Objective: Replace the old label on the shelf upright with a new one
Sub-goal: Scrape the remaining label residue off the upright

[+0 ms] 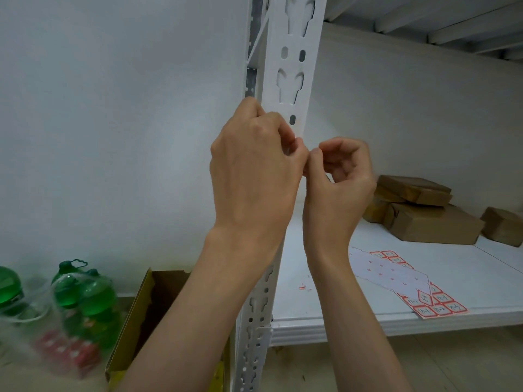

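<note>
The white perforated shelf upright [294, 60] runs down the middle of the view. My left hand [254, 171] is in front of it at mid height, fingers curled, fingertips against the upright's front face. My right hand [339, 182] is just to the right, thumb and forefinger pinched together where they meet my left fingertips. The label between the fingers is hidden, so I cannot tell which hand holds it. A sheet of red-bordered labels [410, 281], partly peeled, lies on the white shelf board [467, 267] at the lower right.
Brown paper-wrapped parcels [424, 213] are stacked at the back of the shelf. An open cardboard box [133, 315] stands on the floor left of the upright. Green bottles [85, 295] in plastic wrap stand further left by the wall.
</note>
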The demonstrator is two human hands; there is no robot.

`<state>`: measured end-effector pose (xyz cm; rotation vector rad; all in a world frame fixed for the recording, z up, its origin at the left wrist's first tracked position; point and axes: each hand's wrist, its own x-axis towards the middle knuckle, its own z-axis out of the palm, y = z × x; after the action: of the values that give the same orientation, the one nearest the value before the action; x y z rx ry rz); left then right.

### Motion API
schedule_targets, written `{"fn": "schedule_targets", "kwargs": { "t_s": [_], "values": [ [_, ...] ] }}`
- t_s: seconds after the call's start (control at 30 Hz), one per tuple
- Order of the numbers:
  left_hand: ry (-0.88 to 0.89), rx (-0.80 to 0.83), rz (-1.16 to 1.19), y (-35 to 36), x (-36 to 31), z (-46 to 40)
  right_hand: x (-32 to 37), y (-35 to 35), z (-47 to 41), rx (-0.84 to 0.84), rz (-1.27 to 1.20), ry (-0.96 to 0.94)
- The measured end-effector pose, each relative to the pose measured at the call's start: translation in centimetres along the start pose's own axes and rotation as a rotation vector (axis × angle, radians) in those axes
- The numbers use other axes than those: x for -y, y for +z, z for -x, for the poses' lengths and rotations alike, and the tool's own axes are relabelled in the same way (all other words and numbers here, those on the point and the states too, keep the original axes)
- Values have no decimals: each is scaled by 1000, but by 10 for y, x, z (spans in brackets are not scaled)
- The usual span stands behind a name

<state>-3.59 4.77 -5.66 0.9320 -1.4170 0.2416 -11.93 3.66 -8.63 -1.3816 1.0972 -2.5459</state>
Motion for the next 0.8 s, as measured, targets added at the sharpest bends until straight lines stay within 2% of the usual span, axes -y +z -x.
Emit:
{"fn": "schedule_targets", "kwargs": {
  "t_s": [0.3,0.47,0.8],
  "values": [
    [-20,52,-10,4,-2,-3,-2,-4,-2,5,-2,12],
    [-5,30,-6,9,2,-2,-2,-5,-3,14,-15,32],
    [105,-3,82,12,15,-2,0,-8,-5,44,-34,68]
  ]
}}
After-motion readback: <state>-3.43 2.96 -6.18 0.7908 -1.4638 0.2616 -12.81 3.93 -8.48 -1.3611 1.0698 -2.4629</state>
